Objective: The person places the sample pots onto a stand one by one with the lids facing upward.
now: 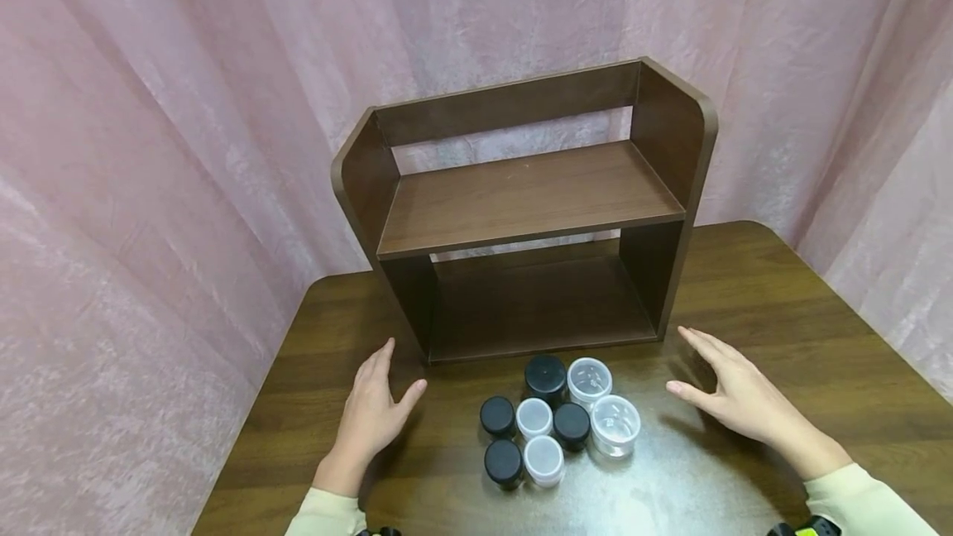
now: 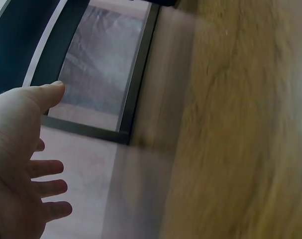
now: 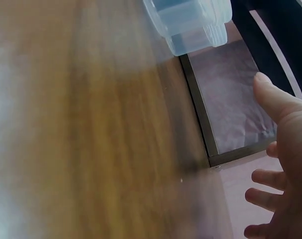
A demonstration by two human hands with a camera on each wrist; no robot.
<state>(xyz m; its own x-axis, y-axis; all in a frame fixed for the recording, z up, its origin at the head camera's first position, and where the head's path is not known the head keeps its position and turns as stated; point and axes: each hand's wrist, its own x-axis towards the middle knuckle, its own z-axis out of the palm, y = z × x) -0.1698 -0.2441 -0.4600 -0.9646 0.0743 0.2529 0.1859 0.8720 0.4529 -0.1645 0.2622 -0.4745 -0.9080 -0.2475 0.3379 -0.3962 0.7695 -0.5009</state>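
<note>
Both hands are wide, thumbs spread away from the fingers: the left hand [image 1: 371, 412] is left of the clustered jars, the right hand [image 1: 744, 399] right of them. A strip of wood separates each thumb from the jars, narrower on the right. Four black-topped jars [image 1: 572, 426] and four pale-topped jars [image 1: 534, 418] crowd together on the near side of a shelf unit [image 1: 532, 197], whose lower near corners sit near the fingertips. The counter [image 1: 286, 412] runs out past the unit on both sides, its far corners rounded. Its brown, streaked grain carries a glossy glare near the jars. The two-tiered unit is dark, smooth board with curved upper edges. The jars are squat and round. A pink, crushed-looking curtain [image 1: 186, 147] hangs in folds at the far side.
</note>
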